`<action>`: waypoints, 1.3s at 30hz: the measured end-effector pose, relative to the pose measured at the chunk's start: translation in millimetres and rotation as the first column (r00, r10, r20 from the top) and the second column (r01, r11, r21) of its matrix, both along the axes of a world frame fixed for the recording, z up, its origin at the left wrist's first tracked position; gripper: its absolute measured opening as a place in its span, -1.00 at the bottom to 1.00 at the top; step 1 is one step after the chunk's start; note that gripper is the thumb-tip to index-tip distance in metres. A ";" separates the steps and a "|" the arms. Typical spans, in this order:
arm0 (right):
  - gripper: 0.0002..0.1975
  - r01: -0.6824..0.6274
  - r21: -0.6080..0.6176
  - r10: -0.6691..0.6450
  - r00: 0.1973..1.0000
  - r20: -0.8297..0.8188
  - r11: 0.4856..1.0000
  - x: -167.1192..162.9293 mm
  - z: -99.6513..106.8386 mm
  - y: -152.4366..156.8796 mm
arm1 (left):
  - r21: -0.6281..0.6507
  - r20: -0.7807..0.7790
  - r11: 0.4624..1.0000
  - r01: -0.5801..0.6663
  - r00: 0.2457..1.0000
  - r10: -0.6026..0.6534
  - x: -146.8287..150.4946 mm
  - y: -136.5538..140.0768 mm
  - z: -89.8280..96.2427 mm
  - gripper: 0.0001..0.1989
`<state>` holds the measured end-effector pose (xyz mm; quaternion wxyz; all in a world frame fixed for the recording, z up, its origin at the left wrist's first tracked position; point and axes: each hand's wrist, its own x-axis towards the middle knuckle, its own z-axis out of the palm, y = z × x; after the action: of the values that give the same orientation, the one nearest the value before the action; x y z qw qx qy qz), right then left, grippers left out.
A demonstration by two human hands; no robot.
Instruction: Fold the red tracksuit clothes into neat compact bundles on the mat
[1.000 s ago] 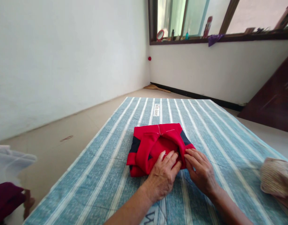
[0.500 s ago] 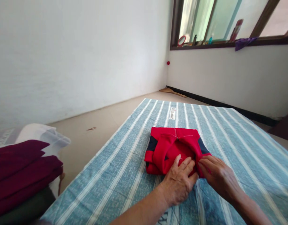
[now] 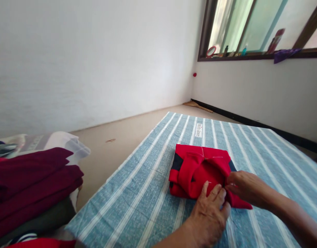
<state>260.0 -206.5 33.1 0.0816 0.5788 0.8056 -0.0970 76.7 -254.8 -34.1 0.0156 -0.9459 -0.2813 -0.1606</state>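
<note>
My right hand (image 3: 244, 189) is pinching the near right corner of the folded red garment (image 3: 199, 174), fingers closed on the loose flap so that it is not springing open. My left hand (image 3: 208, 215) is lying flat and open against the garment's near edge, fingertips pressing on the cloth, gripping nothing; I judge it is pinning the bundle so the fold is staying square while the other hand is pulling.

The garment, red with dark panels at its sides, is sitting as a compact packet on the blue striped mat (image 3: 148, 193), roughly in the mat's middle. The mat is lying on the bare floor (image 3: 127, 132). Its left edge is running diagonally away from me, and there is plenty of striped cloth showing on every side of the packet, so it is well apart from any edge.

To my left, off the mat, a stack of folded maroon clothes (image 3: 31, 186) is resting near a white plastic bag (image 3: 62, 143). Far ahead, bottles are standing on the window sill (image 3: 251, 57).
</note>
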 end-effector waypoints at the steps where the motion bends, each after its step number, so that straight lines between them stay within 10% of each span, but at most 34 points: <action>1: -0.76 -0.004 -0.023 0.004 1.000 -0.003 1.000 -0.9 4.1 1.5 | -0.046 0.060 0.999 -0.008 0.998 0.011 0.9 -1.3 -1.6 -0.67; 5: -0.79 0.003 0.014 -0.001 0.995 -0.104 1.000 1.4 22.5 16.6 | -0.356 0.361 0.933 -0.050 0.914 0.187 -1.3 -14.2 -6.2 -0.68; 7: -0.80 -0.001 0.063 0.012 0.985 -0.175 0.998 2.1 32.8 32.8 | -0.597 0.477 0.802 -0.022 0.794 0.377 -8.1 -24.7 -9.1 -0.71; 10: -0.82 0.029 0.086 -0.004 0.962 -0.272 0.996 -3.1 41.8 69.6 | -0.918 0.396 0.342 0.200 0.483 0.781 -22.0 -37.8 -14.6 -0.74; 12: -0.84 0.061 0.082 -0.032 0.951 -0.307 0.995 -10.5 40.1 99.4 | -0.902 0.155 0.016 0.431 0.289 0.945 -30.1 -39.9 -16.7 -0.67; 14: -0.77 0.077 0.006 -0.070 0.935 -0.349 0.997 -19.6 33.4 128.7 | -0.772 -0.028 -0.149 0.618 0.201 0.979 -35.7 -36.1 -16.1 -0.56; 25: -0.40 -0.048 -0.411 -0.121 0.919 -0.375 0.910 -43.2 -1.3 206.0 | -0.401 -0.105 -0.254 0.880 0.232 0.967 -42.9 -7.6 -30.8 -0.39; 39: -0.51 -0.025 -0.485 -0.157 0.931 -0.331 0.874 -39.2 -17.0 216.9 | -0.518 -0.255 -0.245 0.820 0.125 0.959 -17.2 0.8 -23.4 -0.72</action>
<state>220.9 10.4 16.1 0.0706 0.5399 0.7365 -0.4013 59.6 -254.0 -57.5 -0.8224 0.0430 -0.4239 -0.3769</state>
